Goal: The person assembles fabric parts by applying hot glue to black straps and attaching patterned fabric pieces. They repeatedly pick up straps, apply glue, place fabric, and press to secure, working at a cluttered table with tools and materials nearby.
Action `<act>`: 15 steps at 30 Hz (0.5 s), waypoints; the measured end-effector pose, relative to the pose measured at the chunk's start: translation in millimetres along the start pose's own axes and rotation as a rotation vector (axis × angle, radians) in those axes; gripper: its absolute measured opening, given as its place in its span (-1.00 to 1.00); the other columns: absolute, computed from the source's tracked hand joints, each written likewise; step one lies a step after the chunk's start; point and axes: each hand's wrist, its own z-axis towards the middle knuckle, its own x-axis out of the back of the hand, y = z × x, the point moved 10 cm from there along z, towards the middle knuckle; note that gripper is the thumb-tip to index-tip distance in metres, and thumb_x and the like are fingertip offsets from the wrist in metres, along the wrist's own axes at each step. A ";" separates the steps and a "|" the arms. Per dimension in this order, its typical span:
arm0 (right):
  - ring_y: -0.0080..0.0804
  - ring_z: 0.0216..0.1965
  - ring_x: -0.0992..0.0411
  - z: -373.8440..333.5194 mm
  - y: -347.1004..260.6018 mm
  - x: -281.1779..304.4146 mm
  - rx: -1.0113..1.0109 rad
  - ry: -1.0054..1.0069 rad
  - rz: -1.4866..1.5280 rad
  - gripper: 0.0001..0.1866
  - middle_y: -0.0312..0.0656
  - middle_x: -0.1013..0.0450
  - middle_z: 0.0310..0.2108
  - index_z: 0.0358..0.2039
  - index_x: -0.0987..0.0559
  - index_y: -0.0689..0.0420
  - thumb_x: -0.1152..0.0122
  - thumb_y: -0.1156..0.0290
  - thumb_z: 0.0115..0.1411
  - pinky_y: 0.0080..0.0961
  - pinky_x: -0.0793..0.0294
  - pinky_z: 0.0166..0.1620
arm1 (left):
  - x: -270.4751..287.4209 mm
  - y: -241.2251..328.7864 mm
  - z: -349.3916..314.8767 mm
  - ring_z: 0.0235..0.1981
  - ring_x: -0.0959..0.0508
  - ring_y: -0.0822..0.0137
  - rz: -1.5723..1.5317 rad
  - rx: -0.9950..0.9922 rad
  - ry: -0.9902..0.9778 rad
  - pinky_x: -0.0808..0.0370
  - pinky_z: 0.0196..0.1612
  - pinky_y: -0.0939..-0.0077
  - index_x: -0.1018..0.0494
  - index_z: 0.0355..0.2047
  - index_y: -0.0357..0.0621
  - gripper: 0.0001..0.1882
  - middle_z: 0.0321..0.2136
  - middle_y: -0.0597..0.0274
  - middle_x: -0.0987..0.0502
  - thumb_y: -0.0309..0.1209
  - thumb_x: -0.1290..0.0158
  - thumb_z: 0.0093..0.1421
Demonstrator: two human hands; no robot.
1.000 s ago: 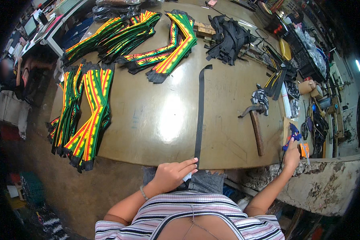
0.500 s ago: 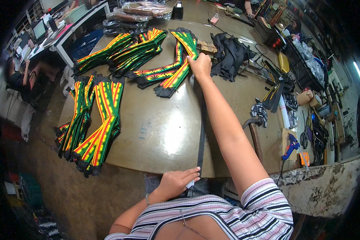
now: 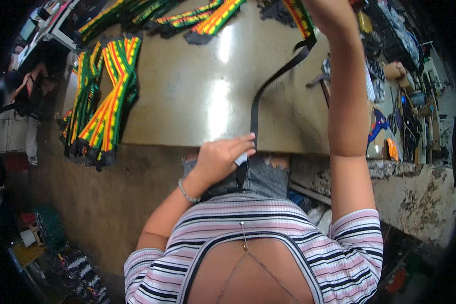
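My left hand (image 3: 220,159), at the table's near edge, closes on a long black strap (image 3: 254,114) with its fingers pressed together. A small white piece (image 3: 241,159) shows beneath those fingers, and a black tail hangs below. From there the strap curves up to a band (image 3: 300,19) patterned in red, yellow and green, whose black end meets it. My right hand (image 3: 333,17) holds this band up at the far right; its fingertips are cut off by the upper edge. More patterned bands lie in a crossed bundle (image 3: 117,96) at the left and in a pile (image 3: 215,23) at the back.
The shiny table (image 3: 182,96) stretches before me. At its right are a hammer-like tool (image 3: 320,81), a blue glue gun (image 3: 378,125) and an orange packet (image 3: 391,149). Dark crates (image 3: 397,55) stand behind them. Another person (image 3: 23,91) sits at the far left.
My right hand has risen and moved right, lifting a patterned band off the table. The black strap, straight before, now curves. My left hand keeps its hold, and the view has tilted down.
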 end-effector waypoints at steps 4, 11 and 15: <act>-0.64 -0.36 -0.47 -92.7 14.6 -28.8 -0.231 -0.055 -0.019 -0.65 -0.30 -0.56 -0.34 -0.02 -0.60 0.18 -0.32 0.30 0.23 -0.66 -0.46 -0.28 | -0.8 2.4 2.1 -0.38 -0.68 0.36 0.027 -0.001 -0.009 -0.59 -0.39 0.52 -0.63 -0.33 0.00 -0.84 -0.19 0.40 -0.67 -0.26 -0.26 0.10; -0.62 -0.34 -0.50 -162.0 91.4 -52.8 -0.471 0.135 -0.002 -0.67 -0.24 -0.58 -0.34 -0.09 -0.60 0.28 -0.36 0.36 0.19 -0.64 -0.50 -0.27 | -0.4 3.2 4.2 -0.41 -0.68 0.36 0.041 0.000 -0.003 -0.57 -0.41 0.51 -0.63 -0.34 0.01 -0.83 -0.19 0.41 -0.67 -0.26 -0.28 0.08; -0.65 -0.33 -0.49 -133.5 57.0 -42.1 -0.254 0.005 0.027 -0.67 -0.26 -0.58 -0.30 -0.05 -0.56 0.26 -0.29 0.34 0.26 -0.70 -0.45 -0.30 | -2.3 2.3 3.7 -0.41 -0.68 0.36 0.049 0.008 -0.026 -0.57 -0.41 0.52 -0.63 -0.34 0.01 -0.84 -0.19 0.41 -0.67 -0.26 -0.28 0.08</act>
